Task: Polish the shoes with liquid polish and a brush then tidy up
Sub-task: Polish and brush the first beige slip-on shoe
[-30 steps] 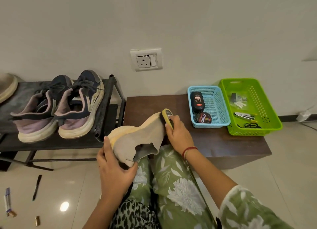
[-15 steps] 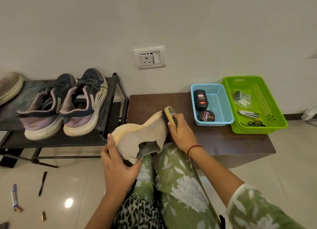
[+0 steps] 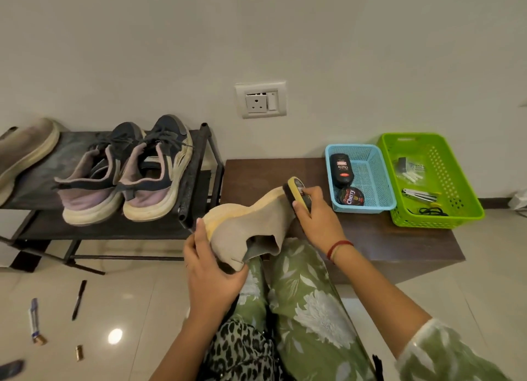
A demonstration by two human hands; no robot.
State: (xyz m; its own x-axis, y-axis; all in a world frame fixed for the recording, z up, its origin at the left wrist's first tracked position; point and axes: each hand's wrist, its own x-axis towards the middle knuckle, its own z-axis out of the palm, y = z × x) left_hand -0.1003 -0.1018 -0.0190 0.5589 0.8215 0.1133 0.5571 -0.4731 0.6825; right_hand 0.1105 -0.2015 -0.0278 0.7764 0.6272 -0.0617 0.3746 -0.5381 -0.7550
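Gripping the heel end of the beige shoe (image 3: pixel 248 223), the left hand (image 3: pixel 211 275) has its fingers curled under the sole and its thumb along the side. The right hand (image 3: pixel 316 218) is closed round a yellow-backed brush (image 3: pixel 296 193), whose dark face presses against the toe of the shoe. The shoe is held tilted, toe up, over the person's lap at the near edge of the bench (image 3: pixel 271 172).

The bench is dark brown wood set against a plain pale wall. A blue basket (image 3: pixel 373 163) by its far edge holds a black polish bottle (image 3: pixel 341 171) and a round polish tin (image 3: pixel 350 196). A green basket (image 3: pixel 445 209), touching the blue one, occupies the far right corner with small items inside.

Left of the bench a black shoe rack (image 3: pixel 199 158) carries a pair of sneakers (image 3: pixel 122 175). A wall socket (image 3: pixel 261 99) is mounted above. The glossy tiled floor (image 3: pixel 128 280) bears a pen (image 3: pixel 79 299).
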